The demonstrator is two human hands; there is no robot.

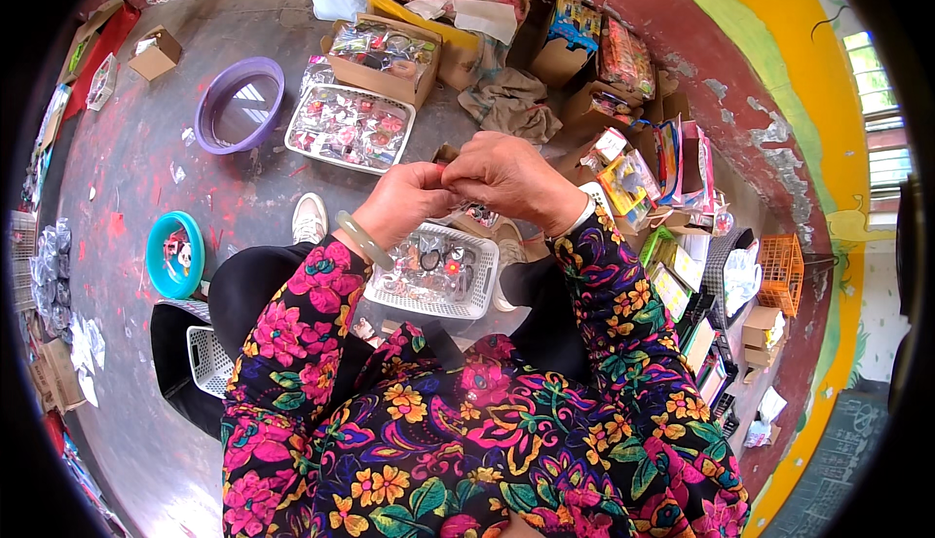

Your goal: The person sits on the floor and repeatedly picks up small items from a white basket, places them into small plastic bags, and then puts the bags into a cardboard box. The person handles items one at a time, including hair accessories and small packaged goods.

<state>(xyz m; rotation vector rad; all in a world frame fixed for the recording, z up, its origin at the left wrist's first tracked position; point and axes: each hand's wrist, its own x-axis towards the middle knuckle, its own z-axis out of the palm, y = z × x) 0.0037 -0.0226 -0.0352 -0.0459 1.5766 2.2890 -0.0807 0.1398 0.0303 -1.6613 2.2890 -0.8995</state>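
My left hand [399,204] and my right hand [511,176] meet in front of me, raised over the floor. The fingers of both are closed, with the fingertips pinched close together. Whatever lies between them is hidden by the fingers. A pale bangle [364,240] circles my left wrist. Below the hands, between my feet, stands a white plastic basket [429,310] holding small packaged accessories. Just beyond them is a second white basket [343,157], filled with small items in clear bags, some pink and red.
A purple basin [202,119] with water and a teal basin [155,256] holding small items stand to the left. Cardboard boxes [390,75] of packaged goods are behind the far basket. More boxes, packets and an orange crate [782,270] line the right wall. Crumpled cloth [508,105] lies beyond my right hand.
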